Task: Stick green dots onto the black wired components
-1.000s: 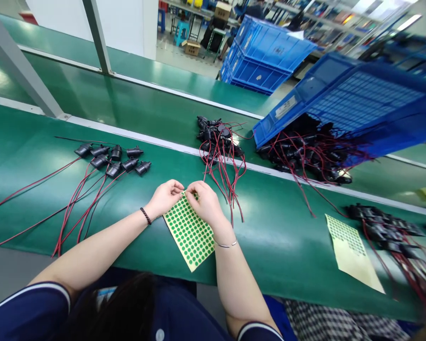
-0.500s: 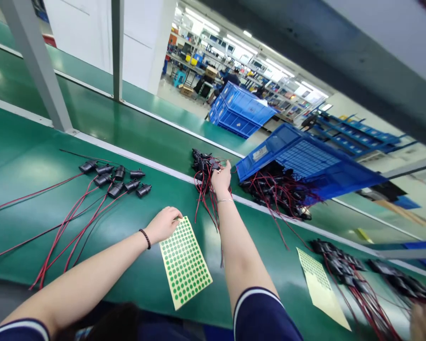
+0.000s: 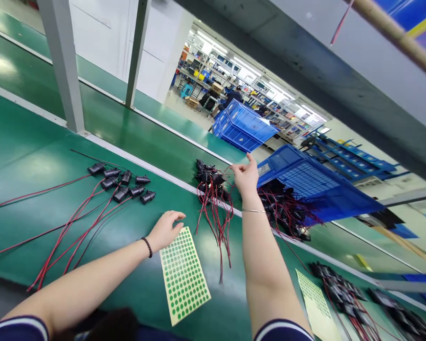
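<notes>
My left hand (image 3: pixel 166 230) is at the top left corner of a pale yellow sheet of green round stickers (image 3: pixel 185 274), thumb and fingers slightly apart. My right hand (image 3: pixel 246 179) reaches over the far side of the bench, thumb and forefinger spread, and no part shows in it. To its left, a pile of black cylindrical parts with red and black wires (image 3: pixel 210 176) lies across the white strip. On the left, several similar black parts (image 3: pixel 120 193) form a loose group, their wires trailing toward the near edge.
A tilted blue crate (image 3: pixel 326 199) beyond my right hand spills more wired black parts (image 3: pixel 284 208). Another sticker sheet (image 3: pixel 314 303) and black parts (image 3: pixel 337 289) lie at right. Grey posts (image 3: pixel 62 71) and an overhead beam (image 3: pixel 270 80) frame the green bench (image 3: pixel 28 142).
My right hand has moved right, off the pile of wired parts toward the blue crate. My left thumb and fingers have parted at the sheet's corner. The view has shifted slightly.
</notes>
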